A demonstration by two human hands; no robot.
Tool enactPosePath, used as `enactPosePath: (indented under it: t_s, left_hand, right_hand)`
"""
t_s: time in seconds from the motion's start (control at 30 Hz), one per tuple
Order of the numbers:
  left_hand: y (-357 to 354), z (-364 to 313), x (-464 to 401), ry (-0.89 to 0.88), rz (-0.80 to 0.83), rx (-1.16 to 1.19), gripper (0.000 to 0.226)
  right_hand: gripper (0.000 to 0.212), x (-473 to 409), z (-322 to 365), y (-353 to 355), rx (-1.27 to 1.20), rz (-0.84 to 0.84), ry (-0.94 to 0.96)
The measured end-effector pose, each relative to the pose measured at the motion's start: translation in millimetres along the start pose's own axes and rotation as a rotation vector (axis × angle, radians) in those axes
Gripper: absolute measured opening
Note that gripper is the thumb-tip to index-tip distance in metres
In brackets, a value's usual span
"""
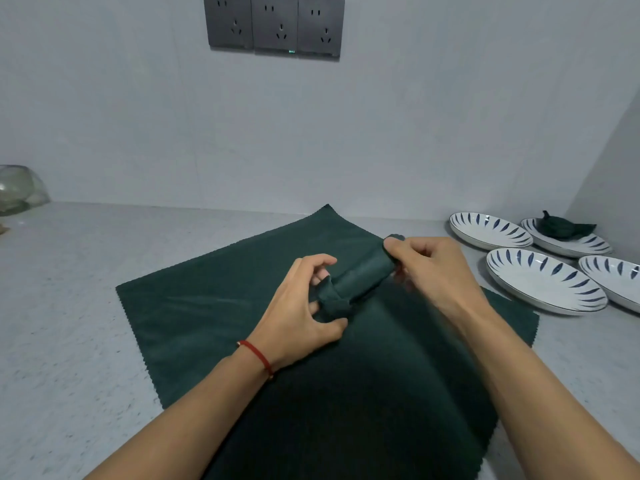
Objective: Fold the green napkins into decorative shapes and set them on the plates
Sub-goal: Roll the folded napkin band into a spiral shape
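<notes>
Napkin roll (360,275), dark green, lies slantwise on a flat green napkin (214,306) spread over the grey counter (69,306). At the roll's lower left end, the left hand (298,313) curls its fingers round the knotted tip. At the roll's upper right end, the right hand (429,268) pinches it. Right of the roll sit four plates (543,282); the far one holds a folded napkin (561,228).

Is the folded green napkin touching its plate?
Touching. The head view shows the folded napkin sitting right in the far plate, no gap.
</notes>
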State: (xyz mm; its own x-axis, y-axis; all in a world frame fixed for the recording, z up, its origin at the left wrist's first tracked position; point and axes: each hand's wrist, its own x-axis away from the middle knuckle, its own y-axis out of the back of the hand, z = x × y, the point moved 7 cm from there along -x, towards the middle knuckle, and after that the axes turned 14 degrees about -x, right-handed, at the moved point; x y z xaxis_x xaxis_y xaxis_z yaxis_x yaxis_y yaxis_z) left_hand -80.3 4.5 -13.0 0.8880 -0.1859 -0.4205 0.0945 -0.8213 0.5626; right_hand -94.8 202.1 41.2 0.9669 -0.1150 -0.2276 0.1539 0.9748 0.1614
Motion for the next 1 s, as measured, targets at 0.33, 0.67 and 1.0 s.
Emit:
enactPosePath:
  t_s: [0.33,0.67,1.0]
  left_hand:
    - [22.8,-19.4,21.8,0.108,-0.069,0.048,0.042]
    - [23.7,-50.2,-2.0,0.302,0.049,-0.222,0.028]
    - [22.0,-41.6,-24.1,0.526,0.302,-0.077,0.021]
  right_hand:
    - [0.044,-0.4,38.6,-37.9,0.409,0.218,-0.072]
    - [0.029,12.1,31.2,-48.2,0.223,0.380,-0.133]
    - [0.037,4.0,29.6,-37.3,0.300,0.240,-0.149]
